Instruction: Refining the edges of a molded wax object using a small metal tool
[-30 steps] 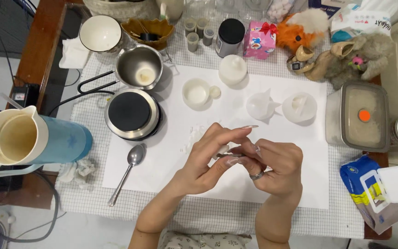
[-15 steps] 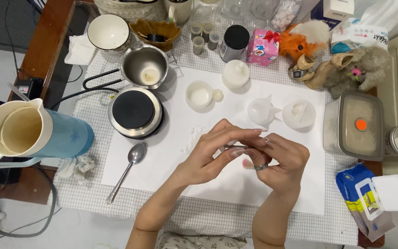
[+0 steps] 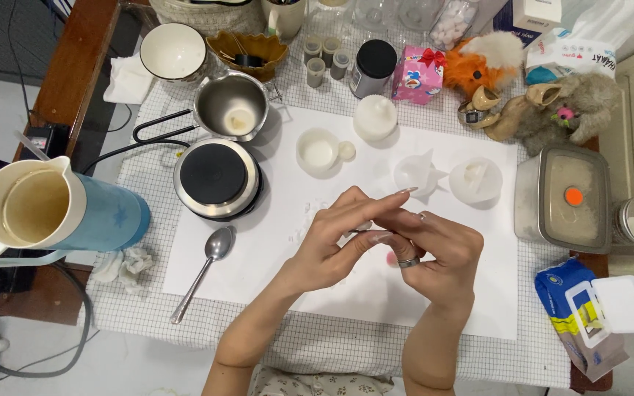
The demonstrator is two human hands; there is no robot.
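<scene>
— Moved since earlier frame?
— Barely; left hand (image 3: 335, 246) and right hand (image 3: 434, 253) still joined at frame centre, above white sheet (image 3: 273, 249).
— Grip?
— Fingertips pinching a small pink piece (image 3: 391, 258), mostly hidden. Spoon (image 3: 203, 271) lying left, untouched.

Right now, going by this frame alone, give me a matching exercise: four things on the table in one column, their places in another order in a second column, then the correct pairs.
Things
1. spoon
2. blue jug
3. hot plate
4. lidded container with an orange dot

Places
A. far left edge of the table
B. right side, beside the furry toy
C. on the white sheet, left of the left hand
D. just below the steel pot

Pairs: 1-C, 2-A, 3-D, 4-B
</scene>
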